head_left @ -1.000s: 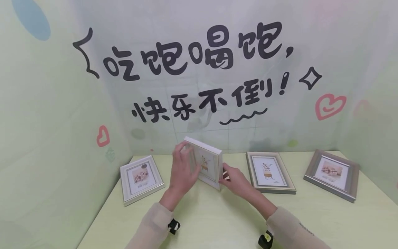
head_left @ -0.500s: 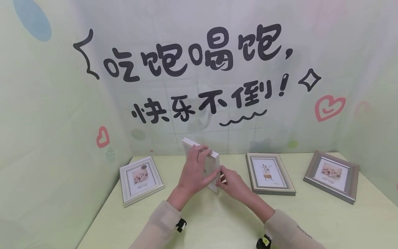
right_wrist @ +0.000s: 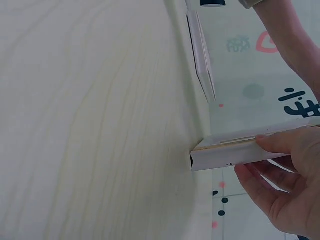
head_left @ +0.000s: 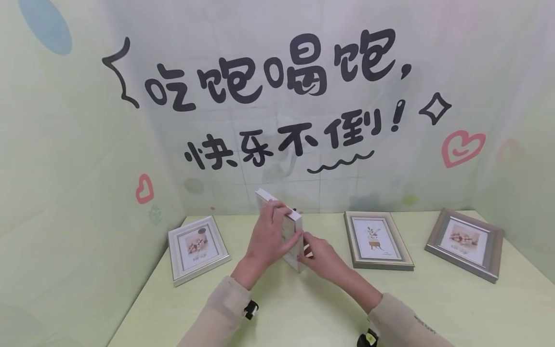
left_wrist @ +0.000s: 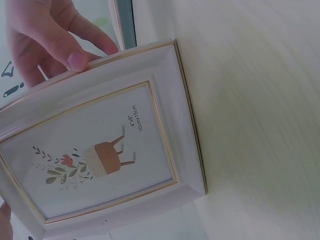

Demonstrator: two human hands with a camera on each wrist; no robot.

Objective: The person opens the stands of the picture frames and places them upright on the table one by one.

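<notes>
A white picture frame (head_left: 295,259) with thin gold lines stands upright at mid-table, turned nearly edge-on in the head view. Its print of a potted plant on legs shows in the left wrist view, where the frame (left_wrist: 185,170) has its short bottom edge at the table. My left hand (head_left: 270,236) grips the top, fingers over the upper edge and thumb toward the right side. With thumb and fingers, my right hand (head_left: 323,260) pinches the right side edge. In the right wrist view that hand (right_wrist: 285,175) holds the frame's narrow side (right_wrist: 220,159).
A white frame (head_left: 177,270) lies at the table's left. To the right lie a gold-beige frame (head_left: 403,250) and a brown-silver frame (head_left: 492,250). A printed cloth backdrop (head_left: 277,115) rises behind the pale table (head_left: 303,318).
My left hand has moved from the frame's left side rightward to its top edge. The frame has turned more edge-on. My right hand has shifted slightly left and stays on the side edge.
</notes>
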